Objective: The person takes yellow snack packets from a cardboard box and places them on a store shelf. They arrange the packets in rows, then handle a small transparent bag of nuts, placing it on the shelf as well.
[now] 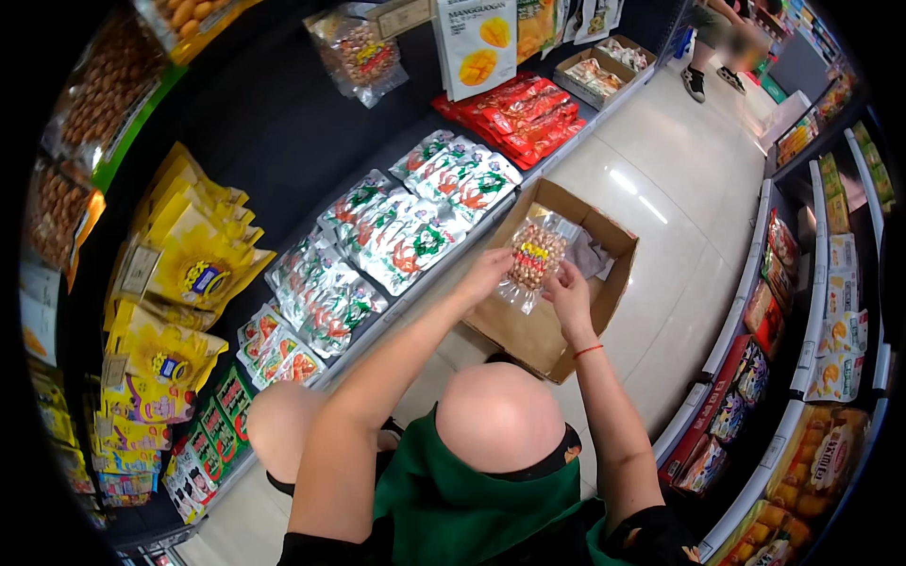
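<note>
A clear plastic bag of small tan nuts (536, 255) with a red and yellow label is held over an open cardboard box (613, 292). My left hand (486, 275) pinches its left edge, while the fingers of my right hand (568, 294) close on its lower right side. Beneath the bag, a crumpled greyish piece (590, 257) lies inside the box; what it is I cannot make out. The box stands on the floor just beyond my knees. A similar nut bag (363, 58) hangs above the shelf at the upper left.
Along the left, a dark shelf carries silver snack packets (401, 236), red packets (519, 118) and hanging yellow bags (203, 255). Shelves of packaged food (840, 349) line the right side. Pale tiled floor (661, 217) runs between them. Another person's legs (700, 61) show far off.
</note>
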`<state>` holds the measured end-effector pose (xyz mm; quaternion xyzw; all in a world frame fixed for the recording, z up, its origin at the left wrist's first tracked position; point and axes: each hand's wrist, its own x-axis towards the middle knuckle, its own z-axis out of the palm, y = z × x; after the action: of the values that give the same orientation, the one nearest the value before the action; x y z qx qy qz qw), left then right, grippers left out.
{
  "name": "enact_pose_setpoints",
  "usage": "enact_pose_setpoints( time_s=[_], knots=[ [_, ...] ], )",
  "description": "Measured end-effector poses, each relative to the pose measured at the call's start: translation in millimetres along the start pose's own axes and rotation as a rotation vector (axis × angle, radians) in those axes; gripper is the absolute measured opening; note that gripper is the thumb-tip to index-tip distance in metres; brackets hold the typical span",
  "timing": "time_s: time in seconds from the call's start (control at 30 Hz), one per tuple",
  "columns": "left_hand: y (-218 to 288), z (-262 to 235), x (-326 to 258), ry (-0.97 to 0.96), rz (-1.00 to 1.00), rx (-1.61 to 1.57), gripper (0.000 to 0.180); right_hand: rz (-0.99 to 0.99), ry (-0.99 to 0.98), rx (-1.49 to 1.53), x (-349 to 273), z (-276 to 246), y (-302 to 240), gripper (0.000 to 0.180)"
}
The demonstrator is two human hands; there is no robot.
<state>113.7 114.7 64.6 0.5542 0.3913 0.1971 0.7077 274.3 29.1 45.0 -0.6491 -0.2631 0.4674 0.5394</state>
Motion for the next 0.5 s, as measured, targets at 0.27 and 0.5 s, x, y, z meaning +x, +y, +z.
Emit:
enact_pose_setpoints(
  time_s=[0.27, 0.5],
  knots=[
    [-40.6, 1.0, 29.7, 0.055, -0.153, -0.01, 0.048, 0.212, 0.032, -0.05, 37.2, -2.8, 63.4, 0.044],
    [-78.1, -10.2, 54.8, 0.028, -0.188, -0.049, 0.047, 0.322, 0.027, -0.113, 65.8, 5.8, 94.6, 0.049]
  ],
)
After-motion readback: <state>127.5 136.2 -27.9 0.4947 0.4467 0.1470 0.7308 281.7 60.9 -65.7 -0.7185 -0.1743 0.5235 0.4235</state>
